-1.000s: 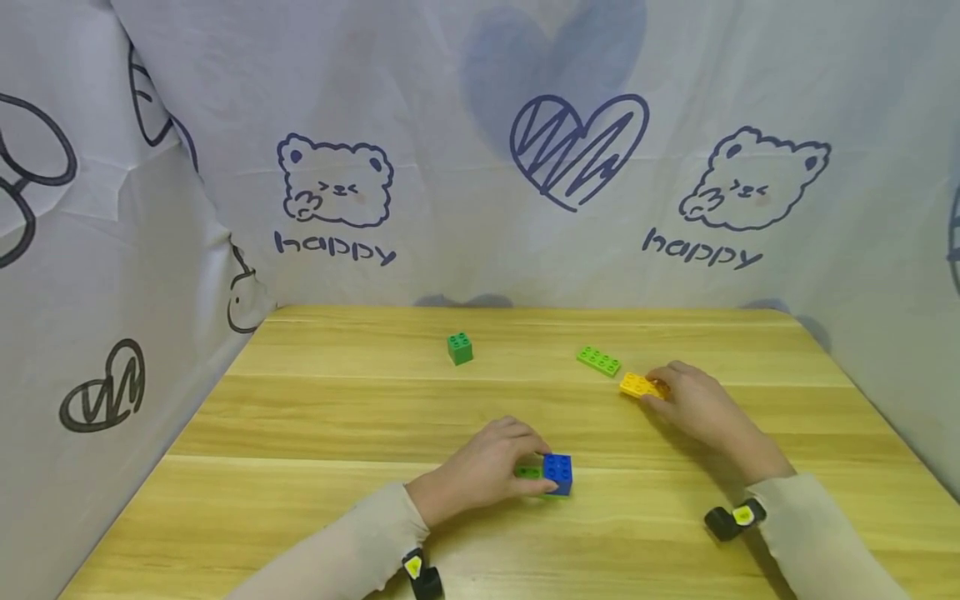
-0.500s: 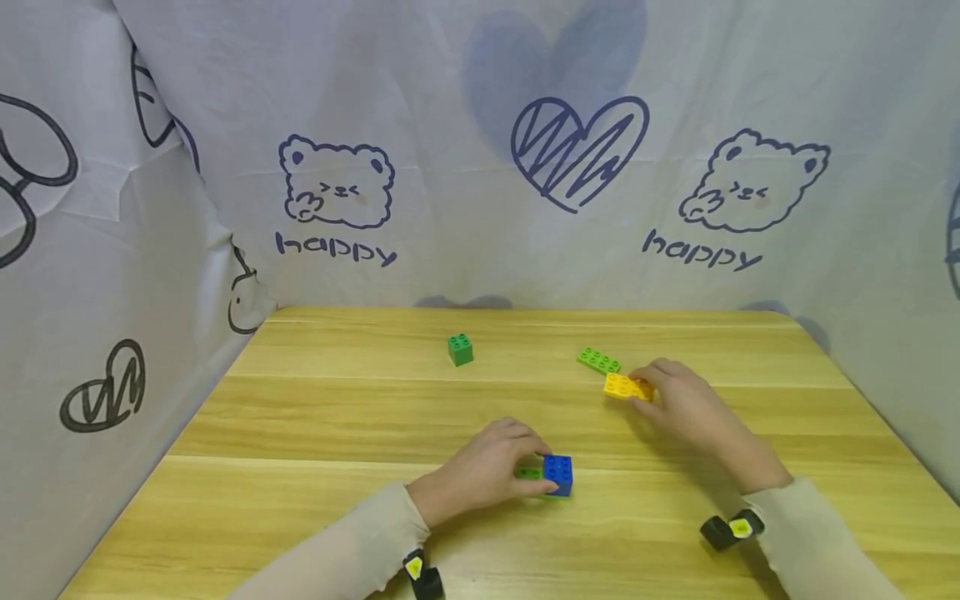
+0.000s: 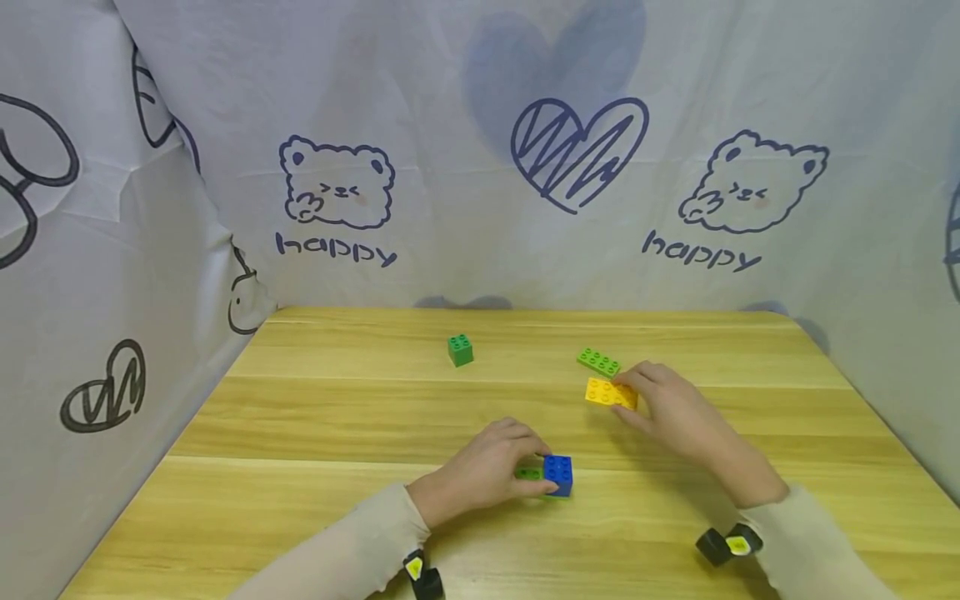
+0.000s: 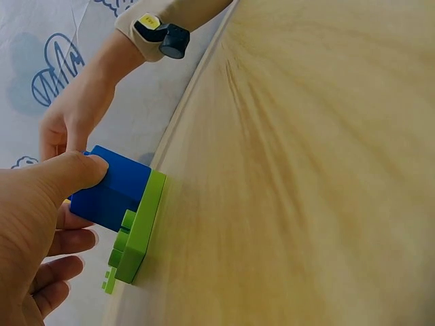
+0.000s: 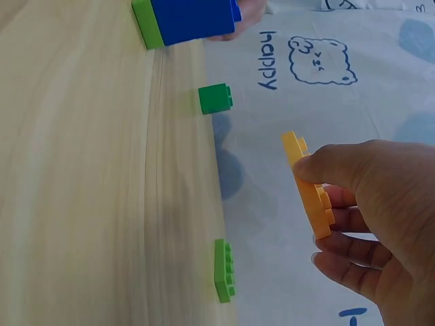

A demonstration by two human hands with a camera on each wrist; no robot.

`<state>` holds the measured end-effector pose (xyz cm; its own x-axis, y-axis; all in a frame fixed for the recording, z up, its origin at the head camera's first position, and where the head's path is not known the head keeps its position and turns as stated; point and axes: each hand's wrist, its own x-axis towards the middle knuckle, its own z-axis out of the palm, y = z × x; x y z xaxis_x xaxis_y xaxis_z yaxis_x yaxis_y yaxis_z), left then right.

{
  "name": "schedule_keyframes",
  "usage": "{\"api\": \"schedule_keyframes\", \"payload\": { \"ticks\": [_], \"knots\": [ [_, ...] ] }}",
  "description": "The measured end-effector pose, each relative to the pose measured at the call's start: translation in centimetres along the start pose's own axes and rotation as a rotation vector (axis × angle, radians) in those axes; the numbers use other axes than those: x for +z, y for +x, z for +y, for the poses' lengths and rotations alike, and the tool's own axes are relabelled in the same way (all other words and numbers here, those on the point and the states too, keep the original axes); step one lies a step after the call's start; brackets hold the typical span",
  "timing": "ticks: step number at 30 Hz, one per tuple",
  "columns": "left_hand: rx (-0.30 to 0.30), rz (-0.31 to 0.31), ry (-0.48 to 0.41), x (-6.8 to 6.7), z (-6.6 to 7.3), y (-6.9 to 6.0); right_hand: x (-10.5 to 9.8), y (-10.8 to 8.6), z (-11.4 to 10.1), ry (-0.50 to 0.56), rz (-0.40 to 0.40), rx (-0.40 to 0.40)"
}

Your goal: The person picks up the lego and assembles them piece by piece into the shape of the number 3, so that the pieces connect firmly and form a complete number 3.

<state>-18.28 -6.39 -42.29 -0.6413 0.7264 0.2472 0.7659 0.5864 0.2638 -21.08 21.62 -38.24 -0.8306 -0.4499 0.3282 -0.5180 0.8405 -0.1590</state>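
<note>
A blue brick [image 3: 558,475] stands on one end of a light green plate [image 4: 144,231], whose other studs show beside it. My left hand [image 3: 487,467] grips this stack, its thumb on the blue side in the left wrist view. Between thumb and fingers my right hand [image 3: 678,412] pinches a flat yellow brick [image 5: 311,190], held above the table with its studs toward the palm side in the right wrist view. In the head view the yellow brick [image 3: 600,391] lies just in front of a second light green plate [image 3: 598,362].
A dark green brick [image 3: 460,350] sits near the back of the wooden table [image 3: 337,417], left of the second light green plate. White cloth [image 3: 450,208] with printed drawings hangs behind the table and at its sides.
The right hand has carried the yellow brick leftward and a little nearer to the left hand. The left hand and the blue and green stack have stayed in place.
</note>
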Motion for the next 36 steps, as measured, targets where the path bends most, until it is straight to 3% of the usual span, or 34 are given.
{"api": "schedule_keyframes", "payload": {
  "ticks": [9,28,36],
  "knots": [
    [-0.001,0.008,0.004,0.2,-0.1,0.1,-0.5,-0.2,-1.6,0.017,0.027,-0.095],
    [-0.105,-0.022,-0.19,0.5,-0.1,0.0,-1.1,-0.9,-4.2,0.147,-0.056,-0.261],
    [-0.122,-0.026,-0.187,0.5,-0.1,0.0,-0.7,-1.1,-4.8,0.172,-0.084,-0.345]
  ]
}}
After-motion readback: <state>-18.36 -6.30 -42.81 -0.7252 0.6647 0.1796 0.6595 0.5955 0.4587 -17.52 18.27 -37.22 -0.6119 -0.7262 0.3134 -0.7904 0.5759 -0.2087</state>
